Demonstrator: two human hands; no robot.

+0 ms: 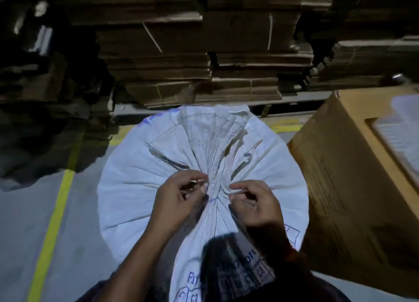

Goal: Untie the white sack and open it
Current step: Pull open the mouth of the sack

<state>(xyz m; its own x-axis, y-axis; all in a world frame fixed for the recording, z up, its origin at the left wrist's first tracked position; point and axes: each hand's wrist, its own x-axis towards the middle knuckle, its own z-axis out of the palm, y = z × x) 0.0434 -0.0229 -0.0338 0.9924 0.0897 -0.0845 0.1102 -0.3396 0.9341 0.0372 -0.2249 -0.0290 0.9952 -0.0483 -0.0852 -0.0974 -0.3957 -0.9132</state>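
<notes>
A large white woven sack with blue print stands upright right below me, filling the middle of the view. Its mouth is gathered into a tied neck, and the loose top fans out away from me. My left hand pinches a thin tie end at the left side of the neck. On the right side my right hand pinches another tie end. Both hands have fingers curled, thumbs against forefingers, touching the bunched fabric. The knot itself is mostly hidden between my fingers.
A brown cardboard box stands close on the right of the sack. Stacks of flattened cartons rise behind it. The grey floor carries a yellow line on the left. Dark shapes lie at far left.
</notes>
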